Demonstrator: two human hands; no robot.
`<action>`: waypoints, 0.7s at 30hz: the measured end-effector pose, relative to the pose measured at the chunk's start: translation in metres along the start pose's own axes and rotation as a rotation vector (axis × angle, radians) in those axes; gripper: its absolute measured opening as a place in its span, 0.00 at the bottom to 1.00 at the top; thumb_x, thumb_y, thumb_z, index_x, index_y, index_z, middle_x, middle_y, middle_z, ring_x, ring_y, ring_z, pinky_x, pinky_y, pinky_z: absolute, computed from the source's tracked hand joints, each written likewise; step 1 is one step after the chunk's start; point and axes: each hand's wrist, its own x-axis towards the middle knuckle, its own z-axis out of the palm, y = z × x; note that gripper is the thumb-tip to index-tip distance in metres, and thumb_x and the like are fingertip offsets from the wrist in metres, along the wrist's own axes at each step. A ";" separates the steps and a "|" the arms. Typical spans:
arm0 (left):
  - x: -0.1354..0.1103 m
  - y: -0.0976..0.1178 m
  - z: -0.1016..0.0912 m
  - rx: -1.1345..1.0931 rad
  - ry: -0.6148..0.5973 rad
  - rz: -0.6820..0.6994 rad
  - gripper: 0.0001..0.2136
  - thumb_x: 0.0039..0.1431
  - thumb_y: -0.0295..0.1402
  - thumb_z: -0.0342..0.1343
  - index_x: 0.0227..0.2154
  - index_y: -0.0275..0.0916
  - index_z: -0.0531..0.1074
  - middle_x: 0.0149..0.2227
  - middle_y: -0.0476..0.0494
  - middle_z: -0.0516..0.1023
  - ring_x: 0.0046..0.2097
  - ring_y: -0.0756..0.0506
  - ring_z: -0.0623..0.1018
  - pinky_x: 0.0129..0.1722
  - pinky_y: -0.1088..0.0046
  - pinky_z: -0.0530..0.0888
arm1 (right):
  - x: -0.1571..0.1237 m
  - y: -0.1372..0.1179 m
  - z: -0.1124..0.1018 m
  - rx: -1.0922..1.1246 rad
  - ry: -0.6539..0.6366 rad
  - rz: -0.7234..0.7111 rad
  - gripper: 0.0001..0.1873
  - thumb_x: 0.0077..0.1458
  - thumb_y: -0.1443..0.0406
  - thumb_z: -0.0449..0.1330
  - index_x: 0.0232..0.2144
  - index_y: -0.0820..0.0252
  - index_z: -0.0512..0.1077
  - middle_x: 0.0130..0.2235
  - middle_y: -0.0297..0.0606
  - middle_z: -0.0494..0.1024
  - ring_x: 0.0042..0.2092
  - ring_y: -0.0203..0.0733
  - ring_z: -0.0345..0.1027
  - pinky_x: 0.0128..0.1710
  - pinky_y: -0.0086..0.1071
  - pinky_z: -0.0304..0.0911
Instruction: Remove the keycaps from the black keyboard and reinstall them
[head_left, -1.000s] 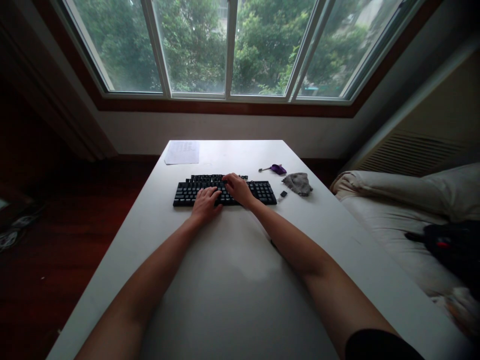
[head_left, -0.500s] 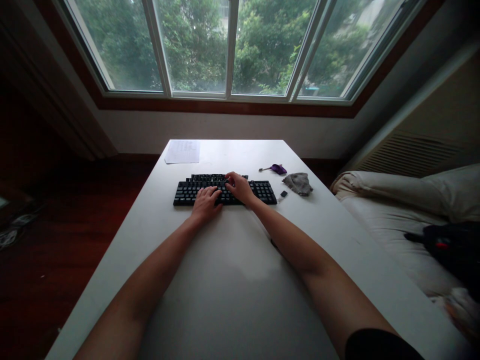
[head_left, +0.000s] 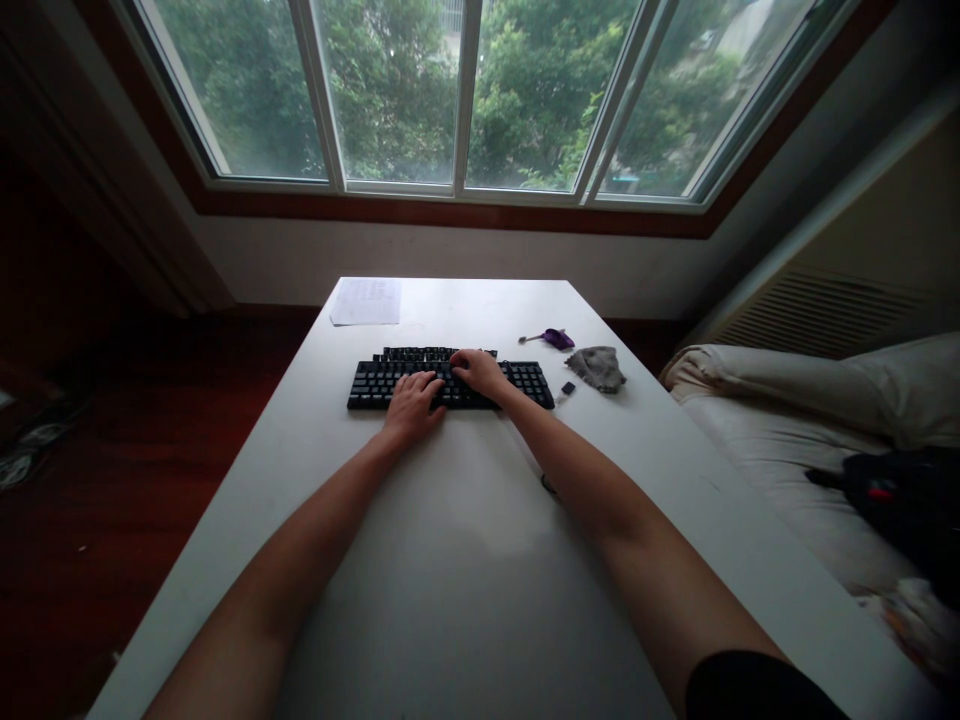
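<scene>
A black keyboard (head_left: 375, 384) lies across the far half of a white table (head_left: 465, 560). My left hand (head_left: 413, 404) rests on its middle keys with fingers spread flat. My right hand (head_left: 481, 373) lies just right of it, fingers curled down onto the keys near the upper row. Neither hand holds anything. A row of loose black keycaps (head_left: 409, 353) sits along the keyboard's far edge.
A printed sheet of paper (head_left: 367, 300) lies at the table's far left corner. A purple tool (head_left: 553, 338), a grey cloth (head_left: 596, 367) and a small black keycap (head_left: 568, 388) lie right of the keyboard. A bed (head_left: 795, 440) stands at the right.
My right hand has shifted slightly over the upper keys, fingers curling down. My left hand stays in place on the keyboard.
</scene>
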 end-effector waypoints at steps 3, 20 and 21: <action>0.000 0.000 0.000 0.004 -0.010 -0.010 0.24 0.60 0.38 0.59 0.60 0.44 0.70 0.65 0.39 0.67 0.66 0.35 0.63 0.69 0.50 0.54 | 0.002 -0.001 0.001 -0.071 -0.014 -0.032 0.09 0.54 0.68 0.64 0.39 0.55 0.80 0.41 0.39 0.81 0.44 0.44 0.73 0.47 0.35 0.65; -0.001 0.000 -0.002 0.028 -0.006 -0.006 0.23 0.60 0.38 0.59 0.59 0.45 0.70 0.65 0.40 0.68 0.66 0.35 0.64 0.69 0.51 0.55 | -0.008 -0.030 -0.007 -0.315 -0.108 -0.022 0.12 0.64 0.65 0.56 0.45 0.58 0.78 0.47 0.42 0.80 0.48 0.44 0.72 0.49 0.33 0.62; -0.001 0.000 -0.003 0.026 -0.007 -0.007 0.23 0.60 0.38 0.59 0.59 0.45 0.71 0.64 0.40 0.68 0.66 0.35 0.64 0.69 0.50 0.55 | -0.013 -0.030 -0.006 -0.319 -0.082 -0.031 0.13 0.65 0.64 0.55 0.46 0.58 0.77 0.47 0.43 0.80 0.49 0.45 0.72 0.50 0.34 0.62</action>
